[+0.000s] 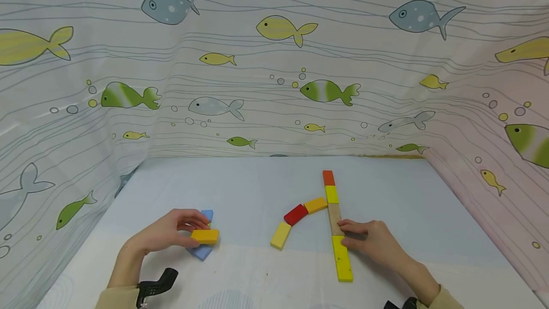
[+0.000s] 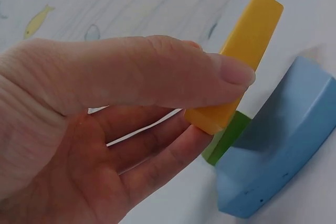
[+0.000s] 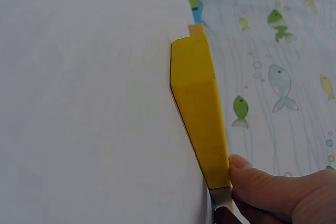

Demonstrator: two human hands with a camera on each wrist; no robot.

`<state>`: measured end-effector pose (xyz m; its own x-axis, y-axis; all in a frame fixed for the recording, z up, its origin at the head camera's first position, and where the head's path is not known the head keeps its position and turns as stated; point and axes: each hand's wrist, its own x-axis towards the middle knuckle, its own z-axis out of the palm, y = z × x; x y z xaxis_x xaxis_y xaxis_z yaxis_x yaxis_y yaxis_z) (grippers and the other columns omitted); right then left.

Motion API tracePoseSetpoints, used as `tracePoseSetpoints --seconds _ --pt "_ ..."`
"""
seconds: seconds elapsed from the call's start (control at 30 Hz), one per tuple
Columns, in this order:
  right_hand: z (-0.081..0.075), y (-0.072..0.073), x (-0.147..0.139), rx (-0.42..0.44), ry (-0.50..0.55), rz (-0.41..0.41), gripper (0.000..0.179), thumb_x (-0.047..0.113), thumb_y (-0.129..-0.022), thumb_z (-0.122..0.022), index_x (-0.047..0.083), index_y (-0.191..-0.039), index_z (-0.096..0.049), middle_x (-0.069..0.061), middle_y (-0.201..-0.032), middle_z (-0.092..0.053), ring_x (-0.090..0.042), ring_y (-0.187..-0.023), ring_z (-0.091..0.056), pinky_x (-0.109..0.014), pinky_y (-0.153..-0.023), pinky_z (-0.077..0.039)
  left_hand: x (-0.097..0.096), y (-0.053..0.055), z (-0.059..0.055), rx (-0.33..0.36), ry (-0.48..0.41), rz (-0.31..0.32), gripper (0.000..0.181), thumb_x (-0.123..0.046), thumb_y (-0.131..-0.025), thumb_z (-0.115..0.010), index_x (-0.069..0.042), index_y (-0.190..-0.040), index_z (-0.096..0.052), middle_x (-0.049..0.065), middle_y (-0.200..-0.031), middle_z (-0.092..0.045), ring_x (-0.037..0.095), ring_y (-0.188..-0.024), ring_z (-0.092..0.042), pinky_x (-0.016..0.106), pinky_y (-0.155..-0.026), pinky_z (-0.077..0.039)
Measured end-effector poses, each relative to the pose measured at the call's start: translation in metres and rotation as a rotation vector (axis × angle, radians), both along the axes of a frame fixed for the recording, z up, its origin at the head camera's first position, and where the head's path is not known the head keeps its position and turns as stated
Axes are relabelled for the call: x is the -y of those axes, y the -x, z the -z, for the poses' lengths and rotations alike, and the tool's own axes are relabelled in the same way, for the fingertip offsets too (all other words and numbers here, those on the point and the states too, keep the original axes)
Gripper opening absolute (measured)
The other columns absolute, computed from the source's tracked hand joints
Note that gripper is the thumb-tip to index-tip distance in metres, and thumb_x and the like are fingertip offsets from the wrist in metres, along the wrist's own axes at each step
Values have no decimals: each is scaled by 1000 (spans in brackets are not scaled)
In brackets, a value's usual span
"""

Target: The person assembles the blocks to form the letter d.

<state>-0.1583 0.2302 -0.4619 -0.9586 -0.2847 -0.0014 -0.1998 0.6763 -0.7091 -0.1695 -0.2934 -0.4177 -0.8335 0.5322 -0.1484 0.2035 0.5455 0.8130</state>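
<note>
My left hand (image 1: 165,232) pinches an orange-yellow block (image 1: 206,237) between thumb and fingers. Beneath it, partly hidden, sits a blue block (image 1: 200,252); the left wrist view shows it as a curved blue piece (image 2: 289,145) beside a small green block (image 2: 228,137). On the right, fingertips of my right hand (image 1: 379,247) touch the side of a straight row, where a plain wooden block (image 1: 335,218) meets a long yellow block (image 1: 342,261). The thumb is at the yellow block's end in the right wrist view.
An orange-red block (image 1: 328,178) and a shorter yellow block (image 1: 331,194) continue the row away from me. Branching left from it in a curve are an orange block (image 1: 316,205), a red block (image 1: 296,214) and a pale yellow block (image 1: 280,235). A fish-print curtain (image 1: 266,70) surrounds the white table.
</note>
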Motion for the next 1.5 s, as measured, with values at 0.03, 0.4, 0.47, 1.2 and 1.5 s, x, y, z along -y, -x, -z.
tracePoseSetpoints --seconds 0.03,0.4,0.47,1.2,1.5 --pt "0 0 0 1 -1 0 41 35 -82 -81 17 -118 -75 8 -126 -70 -28 -128 -59 -53 -104 -48 -3 0 1 4 -3 9 40 -16 -85 -78 -7 -122 -65 5 -118 -69 14 -104 -64 24 -93 -51" --pt "-1 0 0 2 -6 -6 41 35 -82 -81 16 -118 -75 6 -125 -70 -29 -128 -58 -54 -104 -47 -31 0 0 25 -38 83 39 -13 -84 -79 -5 -120 -66 6 -115 -70 16 -105 -65 24 -92 -52" --pt "-1 0 0 3 -5 -6 41 35 -82 -81 16 -118 -75 6 -126 -70 -29 -128 -58 -54 -104 -47 -37 0 2 18 -31 93 39 -14 -83 -80 -7 -119 -66 4 -113 -71 16 -104 -65 24 -92 -52" --pt "-2 0 -1 -2 -14 3 41 35 -81 -82 17 -117 -76 6 -124 -71 -28 -127 -59 -54 -103 -48 -134 -13 18 -16 -78 171 30 -17 -84 -79 -22 -112 -70 -9 -109 -70 10 -102 -62 26 -98 -52" --pt "-3 -1 0 11 -21 9 40 35 -82 -81 19 -117 -76 6 -126 -70 -29 -128 -58 -55 -104 -47 -167 -25 24 -41 -94 162 29 -16 -85 -79 -24 -111 -70 -13 -109 -70 5 -101 -61 28 -99 -51"
